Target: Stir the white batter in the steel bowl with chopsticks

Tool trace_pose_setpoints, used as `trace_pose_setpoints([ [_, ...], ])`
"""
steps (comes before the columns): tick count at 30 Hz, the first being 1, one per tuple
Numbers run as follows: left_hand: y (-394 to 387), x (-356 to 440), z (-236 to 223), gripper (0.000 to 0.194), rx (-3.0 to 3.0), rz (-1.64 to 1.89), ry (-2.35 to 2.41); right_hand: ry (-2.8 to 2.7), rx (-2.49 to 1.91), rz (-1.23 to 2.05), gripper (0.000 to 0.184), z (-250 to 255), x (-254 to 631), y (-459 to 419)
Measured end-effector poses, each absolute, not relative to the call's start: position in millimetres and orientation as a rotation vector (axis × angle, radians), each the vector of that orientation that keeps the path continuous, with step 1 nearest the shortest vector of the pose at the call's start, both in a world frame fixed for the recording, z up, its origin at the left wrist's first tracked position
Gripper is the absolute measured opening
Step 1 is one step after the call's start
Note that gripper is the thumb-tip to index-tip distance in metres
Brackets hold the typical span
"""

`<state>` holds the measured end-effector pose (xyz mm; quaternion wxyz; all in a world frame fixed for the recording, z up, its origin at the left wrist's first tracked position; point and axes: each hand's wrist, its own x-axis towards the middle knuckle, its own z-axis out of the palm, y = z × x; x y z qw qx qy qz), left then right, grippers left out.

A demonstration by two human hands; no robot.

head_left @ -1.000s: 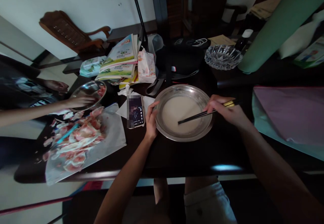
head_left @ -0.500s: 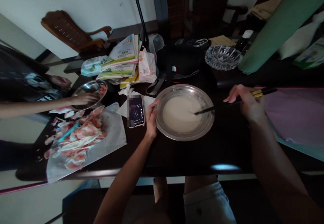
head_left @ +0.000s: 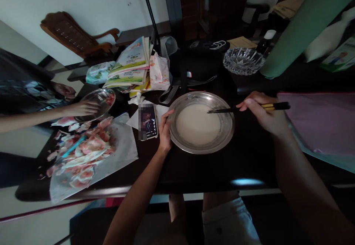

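Observation:
A wide metal bowl [head_left: 202,150] of smooth, milky white liquid [head_left: 196,125] stands on the dark table in front of me. My left hand [head_left: 165,133] grips its left side, fingers on the rim. In my right hand [head_left: 263,112], closed around them, is a pair of dark chopsticks [head_left: 226,110] with gold bands near the back ends. Their tips point left over the liquid at the bowl's upper right; whether they touch it I cannot tell. Just left of my left hand lies a lit phone [head_left: 150,121] on white paper.
At left, a co-worker's hand [head_left: 85,108] reaches into another metal bowl [head_left: 104,114]. Pinkish peels [head_left: 91,145] and a blue tool [head_left: 74,146] lie on a sheet [head_left: 126,141]. Behind are booklets [head_left: 130,60], a black bag [head_left: 191,65] and a glass dish [head_left: 244,62]; a mauve cloth [head_left: 318,123] lies right.
My right hand has shifted left, and the chopstick tips have moved up and left across the liquid. My left hand stays on the bowl. The co-worker's hand has drawn slightly left.

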<state>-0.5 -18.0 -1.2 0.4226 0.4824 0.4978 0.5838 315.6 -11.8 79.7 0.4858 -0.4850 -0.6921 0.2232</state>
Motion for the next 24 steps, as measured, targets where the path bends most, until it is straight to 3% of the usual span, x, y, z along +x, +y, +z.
trace_pose_setpoints([
  [4,-19.1,0.9,1.8,0.037,1.218,1.474,1.274,-1.614,-1.169,0.507,0.049,87.5,322.2,-21.6],
  [14,-20.3,0.7,2.5,0.037,1.227,1.465,1.275,-1.707,-1.086,0.9,0.044,83.9,296.9,-25.7],
  [20,-19.9,0.6,1.7,0.037,1.238,1.481,1.248,-1.879,-1.077,0.74,0.029,68.1,286.5,-15.2],
  [24,-19.6,0.0,-0.2,0.038,1.23,1.476,1.247,-1.682,-1.145,0.637,0.035,68.8,301.6,-12.5],
])
